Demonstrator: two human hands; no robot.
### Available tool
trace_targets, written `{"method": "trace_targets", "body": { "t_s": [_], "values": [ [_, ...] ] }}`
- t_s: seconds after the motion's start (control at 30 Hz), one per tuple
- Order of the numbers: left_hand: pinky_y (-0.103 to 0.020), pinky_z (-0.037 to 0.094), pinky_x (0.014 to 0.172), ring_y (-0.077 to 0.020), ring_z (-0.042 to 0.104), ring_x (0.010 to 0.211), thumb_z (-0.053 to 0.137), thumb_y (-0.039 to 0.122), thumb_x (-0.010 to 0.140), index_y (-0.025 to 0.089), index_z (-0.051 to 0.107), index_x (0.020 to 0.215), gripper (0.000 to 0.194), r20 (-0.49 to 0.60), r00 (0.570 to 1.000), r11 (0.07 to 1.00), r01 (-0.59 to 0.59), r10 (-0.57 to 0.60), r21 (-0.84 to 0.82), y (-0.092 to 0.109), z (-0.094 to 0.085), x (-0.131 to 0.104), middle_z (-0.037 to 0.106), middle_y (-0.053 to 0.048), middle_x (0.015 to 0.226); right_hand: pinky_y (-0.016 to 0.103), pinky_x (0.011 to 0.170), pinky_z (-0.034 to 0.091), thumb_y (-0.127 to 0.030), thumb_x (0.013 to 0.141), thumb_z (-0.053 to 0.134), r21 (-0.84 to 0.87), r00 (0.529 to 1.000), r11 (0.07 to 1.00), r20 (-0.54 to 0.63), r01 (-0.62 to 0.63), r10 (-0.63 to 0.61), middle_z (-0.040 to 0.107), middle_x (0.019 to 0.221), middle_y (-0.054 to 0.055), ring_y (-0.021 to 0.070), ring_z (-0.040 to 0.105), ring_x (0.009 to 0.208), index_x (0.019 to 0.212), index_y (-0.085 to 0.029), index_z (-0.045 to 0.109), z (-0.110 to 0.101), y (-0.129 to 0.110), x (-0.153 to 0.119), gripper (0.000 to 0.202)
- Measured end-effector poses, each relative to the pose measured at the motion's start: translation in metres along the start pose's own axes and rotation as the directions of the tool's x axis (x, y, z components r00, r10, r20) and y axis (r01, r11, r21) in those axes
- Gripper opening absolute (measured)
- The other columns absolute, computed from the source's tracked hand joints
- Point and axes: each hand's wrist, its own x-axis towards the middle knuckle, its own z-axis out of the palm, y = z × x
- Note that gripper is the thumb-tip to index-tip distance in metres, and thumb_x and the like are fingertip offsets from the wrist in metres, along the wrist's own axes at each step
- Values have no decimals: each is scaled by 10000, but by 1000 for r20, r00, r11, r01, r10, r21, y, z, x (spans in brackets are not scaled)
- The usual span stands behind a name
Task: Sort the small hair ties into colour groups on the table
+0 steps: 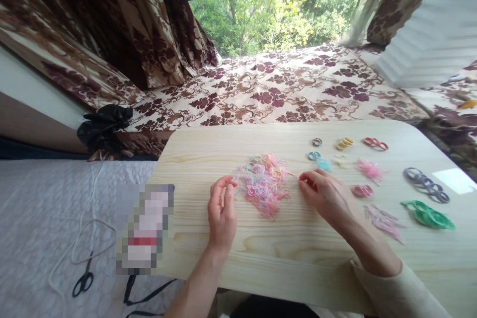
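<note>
A loose heap of small pink, lilac and pale blue bands (263,186) lies mid-table. My left hand (222,213) is at the heap's left edge, its fingers curled and the thumb near the fingertips; whether anything small is between them I cannot make out. On the heap's other side, my right hand (330,196) pinches a thin pink band (293,174) between thumb and forefinger. Beyond it are a pink pile (370,170), a lilac pile (383,221), pink rings (362,190), a light blue pile (323,164) and a cream pile (340,160).
The pale wooden table (201,149) also bears yellow rings (345,143), red rings (375,143), grey rings (427,185) and green bands (428,214). Scissors (83,283) and a white cable lie on the bedding at left. A patterned ledge (261,89) runs behind.
</note>
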Motion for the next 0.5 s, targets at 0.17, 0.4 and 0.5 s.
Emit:
{"method": "trace_targets", "body": {
  "t_s": [0.17, 0.4, 0.5],
  "values": [
    [-327, 450, 980, -191, 604, 1007, 508, 452, 940, 206, 640, 1070, 308, 0, 1000, 1000, -5, 5, -1, -1, 1, 0, 655, -50, 975, 274, 595, 391, -292, 917, 412, -23, 999, 999, -12, 48, -48, 653, 783, 40, 165, 620, 699, 754, -208, 624, -1, 0, -3, 280],
    [-335, 465, 959, -194, 615, 986, 504, 455, 943, 201, 638, 1073, 315, 1, 1000, 1000, -2, 2, 1, -2, 0, 0, 658, -57, 975, 270, 582, 393, -303, 950, 379, -44, 993, 993, -19, 114, -115, 638, 754, 29, 146, 602, 642, 754, -219, 576, -9, -4, -21, 291],
    [-322, 462, 957, -186, 614, 980, 511, 458, 938, 203, 638, 1071, 315, -2, 1000, 1000, 4, -4, -5, -1, 0, 1, 657, -51, 972, 274, 585, 410, -348, 972, 357, -15, 996, 996, -18, 85, -85, 638, 774, 26, 144, 610, 640, 790, -225, 579, -22, -4, -36, 312]
  ]
}}
